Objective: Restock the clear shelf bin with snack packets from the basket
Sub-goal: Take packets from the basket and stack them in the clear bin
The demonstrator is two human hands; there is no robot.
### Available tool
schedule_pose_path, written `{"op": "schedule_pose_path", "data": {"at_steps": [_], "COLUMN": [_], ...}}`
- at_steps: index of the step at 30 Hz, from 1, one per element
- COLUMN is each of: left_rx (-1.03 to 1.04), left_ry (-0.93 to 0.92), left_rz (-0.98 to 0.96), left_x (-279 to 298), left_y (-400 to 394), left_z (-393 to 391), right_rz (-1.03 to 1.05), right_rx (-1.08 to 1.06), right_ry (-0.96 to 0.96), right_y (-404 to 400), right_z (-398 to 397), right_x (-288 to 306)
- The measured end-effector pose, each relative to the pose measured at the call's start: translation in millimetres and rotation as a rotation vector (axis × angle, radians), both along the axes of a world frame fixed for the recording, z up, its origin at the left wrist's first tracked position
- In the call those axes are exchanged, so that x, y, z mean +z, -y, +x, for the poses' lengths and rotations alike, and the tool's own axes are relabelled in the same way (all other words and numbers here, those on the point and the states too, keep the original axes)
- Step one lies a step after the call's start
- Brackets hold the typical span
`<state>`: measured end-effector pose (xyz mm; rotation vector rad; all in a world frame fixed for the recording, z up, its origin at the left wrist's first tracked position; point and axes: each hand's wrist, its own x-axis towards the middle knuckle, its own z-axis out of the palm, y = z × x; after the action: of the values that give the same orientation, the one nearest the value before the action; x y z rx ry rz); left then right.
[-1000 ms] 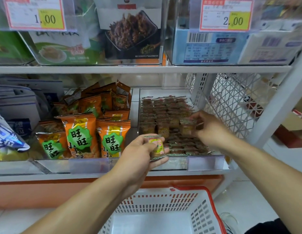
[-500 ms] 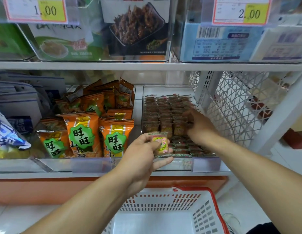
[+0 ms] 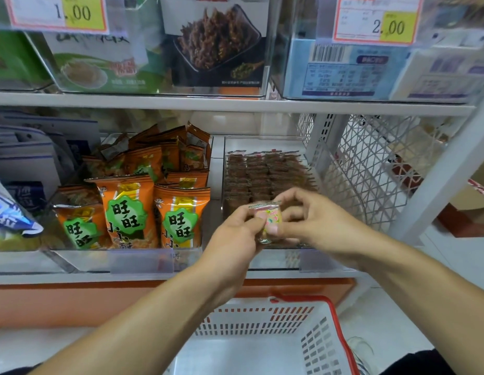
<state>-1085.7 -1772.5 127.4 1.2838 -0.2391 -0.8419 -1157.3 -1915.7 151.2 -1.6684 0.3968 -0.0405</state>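
Snack packet (image 3: 266,221): centre of frame, pinched between both hands, above the clear shelf bin's (image 3: 273,259) front wall.
Left hand (image 3: 232,239): fingers clamped on packet's left edge.
Right hand (image 3: 314,223): fingers clamped on packet's right edge.
Bin contents: rows of brown packets (image 3: 262,174).
Basket (image 3: 327,323): lower centre, white, red rim.
Neighbours: orange bags (image 3: 126,209) at left, printed 旺旺.
Price tags: "1.00" (image 3: 58,12) upper left; "2.00" (image 3: 376,20) upper right.

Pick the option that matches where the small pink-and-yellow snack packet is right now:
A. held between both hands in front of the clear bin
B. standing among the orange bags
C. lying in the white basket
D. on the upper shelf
A: the left hand and right hand both pinch the small packet in front of the clear bin, above the basket.
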Motion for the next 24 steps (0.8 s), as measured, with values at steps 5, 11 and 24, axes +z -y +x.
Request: {"op": "schedule_pose_path", "data": {"at_steps": [5, 11, 24], "left_rx": [-0.174, -0.373, -0.471], "left_ry": [0.795, 1.085, 1.084], "left_rz": [0.465, 0.878, 1.059], "left_x": [-9.6, -23.3, -26.2], "left_y": [3.0, 12.3, 28.1], "left_z": [1.2, 5.7, 11.0], "right_rz": [-0.406, -1.063, -1.056], "right_rx": [-0.307, -0.281, -0.349], "right_ry": [0.009, -0.327, -0.062], "right_y": [38.5, 73.7, 99.9], "right_z": [3.9, 35.1, 65.6], "right_x": [9.7, -8.8, -46.9]}}
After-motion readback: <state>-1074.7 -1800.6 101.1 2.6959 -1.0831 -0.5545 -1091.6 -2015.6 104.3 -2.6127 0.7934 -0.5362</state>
